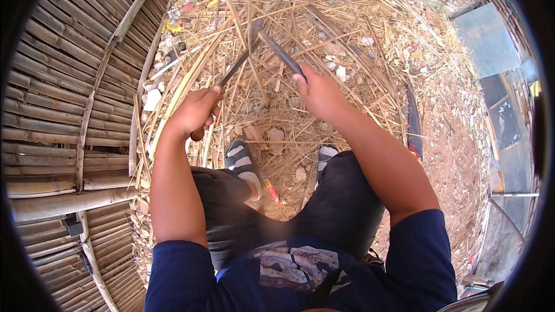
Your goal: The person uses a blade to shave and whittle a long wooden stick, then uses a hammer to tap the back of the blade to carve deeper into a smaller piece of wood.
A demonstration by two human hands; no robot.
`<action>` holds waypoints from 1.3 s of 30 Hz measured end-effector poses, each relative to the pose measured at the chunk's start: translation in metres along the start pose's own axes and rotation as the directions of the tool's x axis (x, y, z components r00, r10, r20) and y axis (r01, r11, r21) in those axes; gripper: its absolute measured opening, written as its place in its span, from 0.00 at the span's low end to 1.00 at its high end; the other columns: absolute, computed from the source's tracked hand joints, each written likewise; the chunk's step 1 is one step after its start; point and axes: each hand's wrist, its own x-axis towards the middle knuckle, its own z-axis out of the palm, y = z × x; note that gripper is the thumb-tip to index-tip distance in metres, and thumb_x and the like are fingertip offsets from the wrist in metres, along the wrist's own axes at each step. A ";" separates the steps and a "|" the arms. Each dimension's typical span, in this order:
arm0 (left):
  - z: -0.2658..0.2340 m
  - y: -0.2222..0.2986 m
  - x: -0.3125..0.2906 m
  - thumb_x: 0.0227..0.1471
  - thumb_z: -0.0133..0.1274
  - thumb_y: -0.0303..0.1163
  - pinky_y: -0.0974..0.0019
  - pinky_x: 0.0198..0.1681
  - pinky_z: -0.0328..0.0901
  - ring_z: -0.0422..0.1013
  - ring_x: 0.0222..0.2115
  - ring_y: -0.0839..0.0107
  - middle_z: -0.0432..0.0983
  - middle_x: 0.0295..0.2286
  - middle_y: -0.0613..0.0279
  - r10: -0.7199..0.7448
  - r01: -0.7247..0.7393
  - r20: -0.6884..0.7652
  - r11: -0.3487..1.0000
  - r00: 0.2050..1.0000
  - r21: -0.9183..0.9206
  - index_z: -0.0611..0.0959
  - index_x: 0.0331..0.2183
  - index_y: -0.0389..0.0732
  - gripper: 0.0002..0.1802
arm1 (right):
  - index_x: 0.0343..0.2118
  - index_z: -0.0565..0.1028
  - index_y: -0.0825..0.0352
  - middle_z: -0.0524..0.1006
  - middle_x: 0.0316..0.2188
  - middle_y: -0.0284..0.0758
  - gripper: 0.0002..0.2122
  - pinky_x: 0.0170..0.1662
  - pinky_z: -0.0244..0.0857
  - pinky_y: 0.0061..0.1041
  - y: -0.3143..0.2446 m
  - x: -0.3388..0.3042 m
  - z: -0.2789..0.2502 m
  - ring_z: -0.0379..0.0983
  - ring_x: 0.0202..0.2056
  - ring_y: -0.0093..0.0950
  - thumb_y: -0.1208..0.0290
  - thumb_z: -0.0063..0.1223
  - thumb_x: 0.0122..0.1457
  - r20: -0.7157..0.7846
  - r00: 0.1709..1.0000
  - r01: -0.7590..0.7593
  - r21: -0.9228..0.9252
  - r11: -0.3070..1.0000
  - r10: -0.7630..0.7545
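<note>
My left hand [193, 112] is closed around the wooden handle of a long dark knife [237, 63], whose blade slants up and to the right. My right hand [318, 93] grips a dark narrow bar [280, 52] that slants up and to the left. Bar and blade tip meet at about the same spot, against thin pale bamboo strips [250, 0] that run away from me. Whether the bar is part of the knife or a separate piece, I cannot tell. Both hands are held out over my knees, above the ground.
Bamboo shavings and split strips [347, 40] litter the dirt in front of me. A slatted bamboo wall [63, 98] fills the left side. My feet in striped sandals [240, 160] rest below the hands. A dark long tool [413, 118] lies at the right, and grey sheets [485, 40] lie further right.
</note>
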 end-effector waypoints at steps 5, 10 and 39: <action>0.003 -0.003 -0.002 0.66 0.41 0.51 0.68 0.16 0.55 0.61 0.19 0.77 0.67 0.24 0.67 0.008 -0.007 0.024 1.000 1.000 -0.010 0.77 0.46 0.35 0.27 | 0.59 0.68 0.60 0.78 0.22 0.45 0.19 0.29 0.69 0.42 -0.010 -0.004 -0.008 0.77 0.24 0.42 0.59 0.42 0.70 -0.183 0.983 0.053 0.123 0.991 -0.030; 0.002 -0.001 -0.001 0.66 0.41 0.50 0.69 0.19 0.57 0.60 0.18 0.77 0.68 0.25 0.66 0.015 -0.016 0.017 0.999 1.000 0.029 0.77 0.44 0.34 0.26 | 0.58 0.69 0.60 0.77 0.22 0.45 0.18 0.29 0.68 0.39 -0.024 -0.011 -0.020 0.76 0.23 0.38 0.59 0.43 0.69 -0.490 0.872 0.187 0.355 0.916 0.012; 0.000 -0.029 0.015 0.67 0.39 0.50 0.67 0.20 0.61 0.62 0.18 0.75 0.69 0.26 0.63 -0.060 0.052 0.067 0.993 0.996 0.107 0.76 0.43 0.33 0.26 | 0.61 0.66 0.59 0.78 0.23 0.48 0.20 0.33 0.69 0.46 0.007 -0.007 -0.003 0.78 0.27 0.46 0.58 0.39 0.70 -0.112 0.991 -0.063 0.127 0.990 0.078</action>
